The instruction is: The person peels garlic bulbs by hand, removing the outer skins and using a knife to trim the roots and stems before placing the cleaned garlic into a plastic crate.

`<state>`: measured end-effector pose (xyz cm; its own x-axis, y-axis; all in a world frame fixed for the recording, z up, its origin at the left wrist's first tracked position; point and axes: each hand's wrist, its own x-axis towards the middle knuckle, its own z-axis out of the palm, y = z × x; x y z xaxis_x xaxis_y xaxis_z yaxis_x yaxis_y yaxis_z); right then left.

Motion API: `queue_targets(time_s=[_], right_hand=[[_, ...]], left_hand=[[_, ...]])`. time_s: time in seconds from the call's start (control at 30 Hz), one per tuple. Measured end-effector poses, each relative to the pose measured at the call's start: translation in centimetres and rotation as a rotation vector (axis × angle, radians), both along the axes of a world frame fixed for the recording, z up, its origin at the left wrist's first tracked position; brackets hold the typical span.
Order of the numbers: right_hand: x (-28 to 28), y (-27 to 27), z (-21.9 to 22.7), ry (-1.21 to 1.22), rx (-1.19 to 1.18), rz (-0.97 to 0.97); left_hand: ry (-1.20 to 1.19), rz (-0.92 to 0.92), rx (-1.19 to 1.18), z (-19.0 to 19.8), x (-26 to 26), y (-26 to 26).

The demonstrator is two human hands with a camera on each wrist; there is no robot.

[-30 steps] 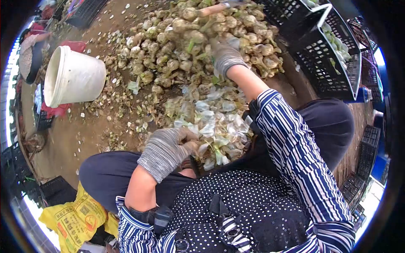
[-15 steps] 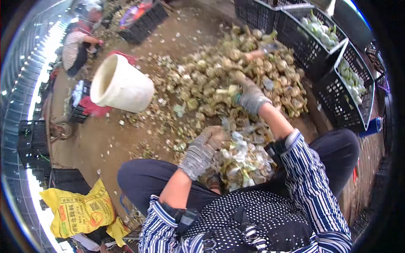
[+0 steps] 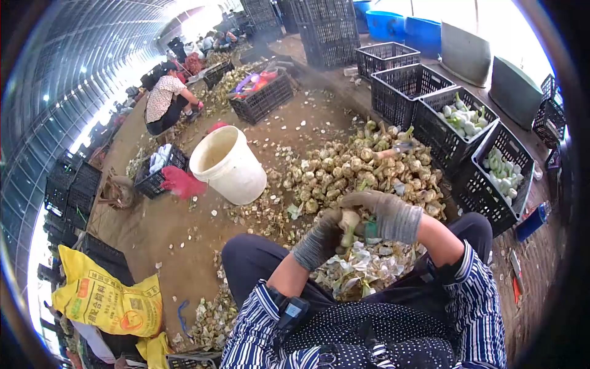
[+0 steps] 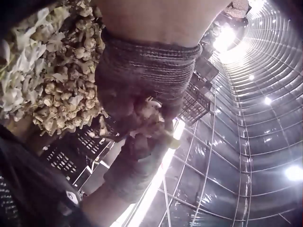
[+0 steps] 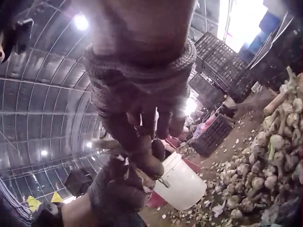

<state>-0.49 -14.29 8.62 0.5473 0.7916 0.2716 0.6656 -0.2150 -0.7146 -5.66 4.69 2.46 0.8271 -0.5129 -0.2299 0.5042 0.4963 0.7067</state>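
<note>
Both gloved hands meet over the lap at one garlic bulb (image 3: 349, 221), its pale stalk pointing down toward the lap in the head view. My left hand (image 3: 321, 240) grips it from the left side. From the right, my right hand (image 3: 393, 216) bends its fingers over the top of the same bulb. In the left wrist view, loose skin and roots of the bulb (image 4: 150, 116) show between the gloves. Just beyond the hands lies a heap of unpeeled garlic (image 3: 344, 166). Below them, peeled papery skins (image 3: 362, 267) are piled between the legs.
A white bucket (image 3: 246, 178) stands left of the heap. Black crates (image 3: 452, 138) line the right, two holding pale peeled garlic (image 3: 505, 175). A wooden-handled tool (image 3: 387, 154) lies on the heap. A yellow sack (image 3: 110, 298) is at the left, and another person (image 3: 166, 101) crouches farther back.
My right hand has drawn back from the heap with a garlic bulb, and my left hand has come up to meet it. The head view has tilted up, showing more of the shed.
</note>
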Motion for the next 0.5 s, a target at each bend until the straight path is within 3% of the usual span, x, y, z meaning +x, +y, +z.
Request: queue_targets(time_s=[0.13, 0.2, 0.23, 0.33, 0.37, 0.5], right_hand=[[-1.2, -1.7, -1.6, 0.284, 0.077, -0.225], [-1.7, -1.4, -3.0, 0.512, -0.130, -0.371], [-1.4, -1.6, -5.1, 0.097, -0.294, -0.374], [-1.4, -1.4, -6.0, -0.079, -0.347, -0.413], [-1.1, -1.7, -6.5, -0.162, -0.299, -0.369], [-0.8, -2.0, -6.4, -0.094, -0.382, -0.320]], left_hand=[[0.017, 0.122, 0.048, -2.2, 0.6, -0.8], [-0.179, 0.017, 0.167, -1.5, 0.9, -0.8], [-0.127, -0.001, 0.208, -2.9, 1.3, -0.4], [-0.148, 0.075, 0.277, -4.0, 1.5, -0.3], [-0.172, -0.006, 0.281, -4.2, 1.8, 0.3], [-0.151, 0.074, 0.379, -4.3, 1.2, -0.3]])
